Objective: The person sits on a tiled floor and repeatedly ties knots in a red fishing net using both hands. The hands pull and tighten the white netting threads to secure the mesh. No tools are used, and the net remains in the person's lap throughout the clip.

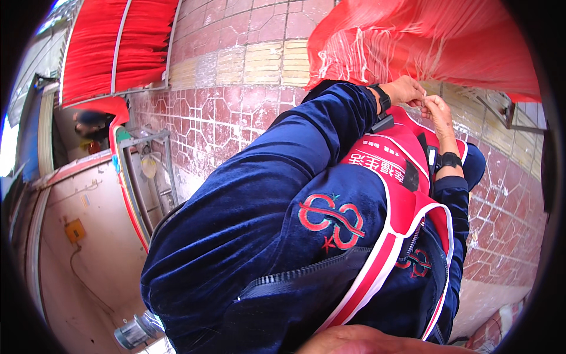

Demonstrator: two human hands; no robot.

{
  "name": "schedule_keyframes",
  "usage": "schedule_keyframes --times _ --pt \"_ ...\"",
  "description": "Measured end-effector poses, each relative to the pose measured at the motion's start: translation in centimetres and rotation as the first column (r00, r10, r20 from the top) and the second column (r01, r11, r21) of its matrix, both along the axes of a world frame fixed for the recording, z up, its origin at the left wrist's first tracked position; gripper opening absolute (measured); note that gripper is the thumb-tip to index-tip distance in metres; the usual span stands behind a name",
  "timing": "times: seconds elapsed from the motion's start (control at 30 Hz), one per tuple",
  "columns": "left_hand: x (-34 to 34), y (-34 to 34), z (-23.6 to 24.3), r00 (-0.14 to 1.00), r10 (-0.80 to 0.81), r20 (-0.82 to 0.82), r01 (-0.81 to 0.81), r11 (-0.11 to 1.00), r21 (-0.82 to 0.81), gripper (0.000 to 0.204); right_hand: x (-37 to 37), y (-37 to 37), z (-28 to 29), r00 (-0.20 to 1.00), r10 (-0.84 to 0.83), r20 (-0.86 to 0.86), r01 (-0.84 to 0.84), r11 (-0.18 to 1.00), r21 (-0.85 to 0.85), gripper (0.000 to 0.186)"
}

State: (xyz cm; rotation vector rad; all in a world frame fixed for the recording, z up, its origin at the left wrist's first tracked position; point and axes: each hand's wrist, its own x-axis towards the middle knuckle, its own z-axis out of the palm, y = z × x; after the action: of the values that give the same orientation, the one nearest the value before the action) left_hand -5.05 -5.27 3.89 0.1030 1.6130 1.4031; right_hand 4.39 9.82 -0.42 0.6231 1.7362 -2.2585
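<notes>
My left hand and my right hand meet fingertip to fingertip at the upper right, both closed in a pinch. Something small and pale shows between the fingertips, too fine to name. Just beyond the hands hangs a wide sheet of red cloth with loose pale threads along it. Its lower edge passes close behind my left hand. On each wrist sits a black band. My arms are in dark blue velvet sleeves, and a red apron with white trim lies under the hands.
A metal rack hung with red strands stands at the far left. Beneath the cloth's right end is a metal stand. Patterned red paving runs between them. A grey metal frame, a wall with a yellow box and a motor lie left.
</notes>
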Motion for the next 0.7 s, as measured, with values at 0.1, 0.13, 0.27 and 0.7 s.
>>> schedule_keyframes --times 0.1,0.13,0.27,0.7 --pt "0.3 -0.4 -0.1 1.000 0.009 -0.010 -0.009 1.000 -0.026 0.025 0.0 0.0 0.0 0.998 0.061 0.028 -0.062 0.997 0.035 0.014" --pt "0.2 -0.3 -0.1 1.000 0.009 -0.021 -0.010 0.999 -0.046 0.025 -0.1 0.0 0.0 0.996 0.076 0.046 -0.077 0.997 0.005 0.015" --pt "0.1 -0.1 0.0 0.990 -0.043 -0.131 0.026 0.991 -0.133 0.027 -0.6 0.0 -0.4 0.996 0.034 0.088 -0.025 0.995 -0.100 0.018" --pt "1.3 -0.1 1.5 0.970 -0.073 -0.233 0.033 0.984 -0.173 0.025 0.3 0.1 -0.8 0.999 0.038 0.019 -0.036 0.997 -0.075 0.019"
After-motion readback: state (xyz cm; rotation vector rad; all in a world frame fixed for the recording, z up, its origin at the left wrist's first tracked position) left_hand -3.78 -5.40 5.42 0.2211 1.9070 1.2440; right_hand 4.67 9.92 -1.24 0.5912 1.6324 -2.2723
